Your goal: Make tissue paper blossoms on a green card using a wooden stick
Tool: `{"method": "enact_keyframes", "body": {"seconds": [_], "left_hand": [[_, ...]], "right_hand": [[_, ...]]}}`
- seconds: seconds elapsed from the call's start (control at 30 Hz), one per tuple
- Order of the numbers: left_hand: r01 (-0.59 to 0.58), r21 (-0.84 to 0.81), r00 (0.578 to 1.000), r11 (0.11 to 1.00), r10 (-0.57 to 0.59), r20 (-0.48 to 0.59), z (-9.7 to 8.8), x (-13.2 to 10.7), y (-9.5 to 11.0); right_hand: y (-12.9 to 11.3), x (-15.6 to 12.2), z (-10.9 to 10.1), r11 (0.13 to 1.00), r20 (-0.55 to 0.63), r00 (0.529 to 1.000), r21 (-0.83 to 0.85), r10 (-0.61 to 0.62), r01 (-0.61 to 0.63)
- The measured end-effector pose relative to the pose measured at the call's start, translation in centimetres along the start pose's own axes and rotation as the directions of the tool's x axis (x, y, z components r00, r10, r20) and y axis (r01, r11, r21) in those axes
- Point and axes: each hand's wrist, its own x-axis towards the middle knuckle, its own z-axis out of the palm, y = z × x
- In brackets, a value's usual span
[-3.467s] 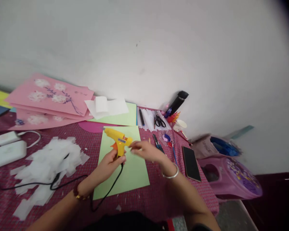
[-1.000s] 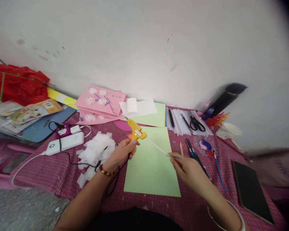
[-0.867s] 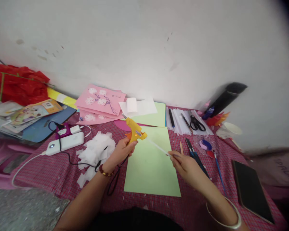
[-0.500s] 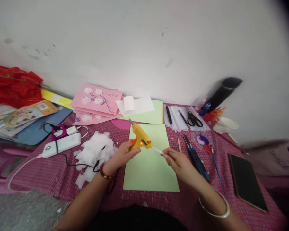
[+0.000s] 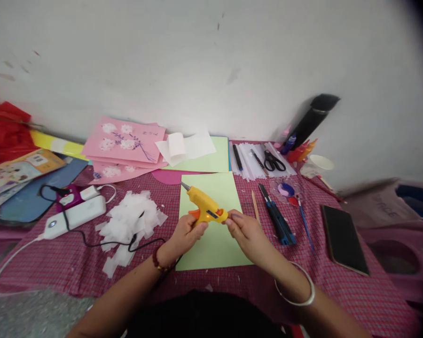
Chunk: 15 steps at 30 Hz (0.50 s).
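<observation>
A yellow hot glue gun (image 5: 207,203) with an orange trigger is held above a pale green sheet of paper (image 5: 215,249), its metal nozzle tilted up and to the left. My left hand (image 5: 185,235) is closed around the gun's handle. At the rear end of the gun, my right hand (image 5: 245,232) pinches a glue stick, which is almost wholly hidden between the fingertips and the gun. A black cord (image 5: 88,241) runs left from near my left wrist across a heap of white paper pieces (image 5: 130,218).
Pink cards with white flowers (image 5: 127,138) lie at the back left, near a white power strip (image 5: 75,217). On the right are a utility knife (image 5: 277,218), a pencil (image 5: 255,206), a paintbrush (image 5: 305,223), scissors (image 5: 273,161), glue sticks (image 5: 248,164) and a dark tablet-like slab (image 5: 343,239).
My right hand has moved in to the rear of the glue gun, and the glue stick that showed between them has slid into it. The view has shifted slightly to the right.
</observation>
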Motion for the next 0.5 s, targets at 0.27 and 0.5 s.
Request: {"method": "enact_keyframes", "body": {"seconds": [0.27,0.5], "left_hand": [[0.055,-0.192,0.997,0.980,-0.064,-0.042,-0.1,0.5,-0.6],[0.043,-0.144,0.999,0.989,-0.046,-0.020,-0.1,0.5,-1.5]], "right_hand": [[0.4,-0.5,-1.3,0.994,0.108,0.992,0.080,0.063,-0.072],[1.5,-0.7,-0.9,1.000,0.054,0.998,0.006,0.023,-0.024]]}}
